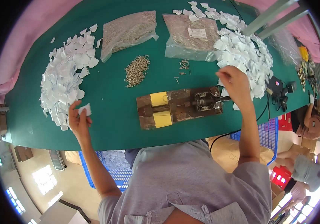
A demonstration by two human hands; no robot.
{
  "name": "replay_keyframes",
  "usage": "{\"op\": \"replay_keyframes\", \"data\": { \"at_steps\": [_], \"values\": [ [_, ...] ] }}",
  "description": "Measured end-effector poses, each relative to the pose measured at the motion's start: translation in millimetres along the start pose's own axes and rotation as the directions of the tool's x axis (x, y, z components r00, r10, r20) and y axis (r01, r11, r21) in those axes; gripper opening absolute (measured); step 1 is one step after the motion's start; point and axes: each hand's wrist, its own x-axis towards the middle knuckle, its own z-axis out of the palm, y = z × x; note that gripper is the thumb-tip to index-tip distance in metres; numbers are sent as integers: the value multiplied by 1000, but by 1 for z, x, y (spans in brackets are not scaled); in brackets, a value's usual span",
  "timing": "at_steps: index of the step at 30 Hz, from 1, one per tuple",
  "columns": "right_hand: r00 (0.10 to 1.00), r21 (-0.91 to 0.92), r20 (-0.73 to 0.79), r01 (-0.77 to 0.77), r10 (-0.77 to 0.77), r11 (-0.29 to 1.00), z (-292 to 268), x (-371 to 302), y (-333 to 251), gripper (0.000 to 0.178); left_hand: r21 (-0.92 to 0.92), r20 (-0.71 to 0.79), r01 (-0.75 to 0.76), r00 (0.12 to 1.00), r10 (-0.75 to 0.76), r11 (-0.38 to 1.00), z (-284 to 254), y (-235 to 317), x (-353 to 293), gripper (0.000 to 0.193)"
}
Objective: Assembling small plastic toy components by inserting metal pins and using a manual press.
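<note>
At the left side of the green table, my left hand [79, 122] has its fingers bent around a small white toothed plastic piece [85, 109]. Beside it lies a large heap of similar white pieces [64, 74]. My right hand [236, 83] is over the near edge of the right-hand heap of white pieces [238, 46]. Its fingers are curled together, and whatever is between them is too small to make out. Between my hands sits a brown jig [182, 106] with two yellow pads [163, 119] and a dark metal clamp [206, 101]; neither hand touches it.
Beyond the jig are a pile of small metal parts [137, 71] and some loose pins [184, 64]. Two clear bags of parts [130, 31] lie farther back. Metal bars [275, 18] cross the right heap; black adapters [279, 89] and a cable lie right. Blue baskets [117, 179] stand below.
</note>
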Motion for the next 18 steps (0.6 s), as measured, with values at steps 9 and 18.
{"op": "replay_keyframes", "data": {
  "at_steps": [9,18],
  "values": [
    [926,-168,378,97,-27,981,-24,3,38,29,-156,539,200,838,-86,967,64,68,-107,33],
    [898,-66,400,226,-182,972,-23,-2,60,37,317,774,-923,386,502,219,136,73,-95,29]
  ]
}}
